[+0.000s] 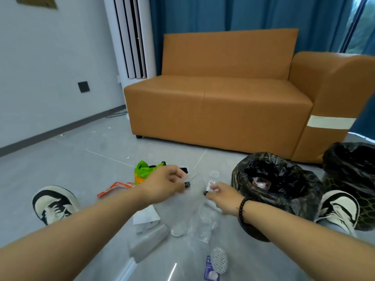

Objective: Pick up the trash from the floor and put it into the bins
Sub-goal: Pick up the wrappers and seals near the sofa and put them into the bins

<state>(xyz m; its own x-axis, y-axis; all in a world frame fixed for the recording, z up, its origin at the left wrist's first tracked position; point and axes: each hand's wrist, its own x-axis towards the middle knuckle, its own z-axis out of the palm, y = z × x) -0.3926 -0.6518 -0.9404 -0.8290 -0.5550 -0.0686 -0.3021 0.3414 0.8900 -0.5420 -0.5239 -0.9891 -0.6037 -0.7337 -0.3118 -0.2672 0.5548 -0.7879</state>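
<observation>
Both my arms reach out low over the grey tiled floor (67,169). My left hand (164,180) is curled, fingers pinching the upper edge of a clear plastic bag (182,209) that hangs blurred between my hands. My right hand (220,194), with a dark bead bracelet (241,209) at the wrist, pinches a small crumpled white scrap (211,184) at its fingertips; whether it also grips the bag's other edge I cannot tell.

Trash on the floor: a green snack packet (142,171) just behind my left hand, an orange-and-white wrapper (113,188) beside my left forearm, white paper pieces (146,219) and a grey plastic sleeve (148,243) below the bag, a round white mesh pad (214,173) near the bins, another mesh pad on a purple wrapper (217,264) nearest to me.

Two bins lined with black bags stand to my right: the near bin (284,169), with a little trash inside, and the far bin (349,165) beside it. My sneakers (53,203) flank the litter. An orange sofa (219,106) stands behind.
</observation>
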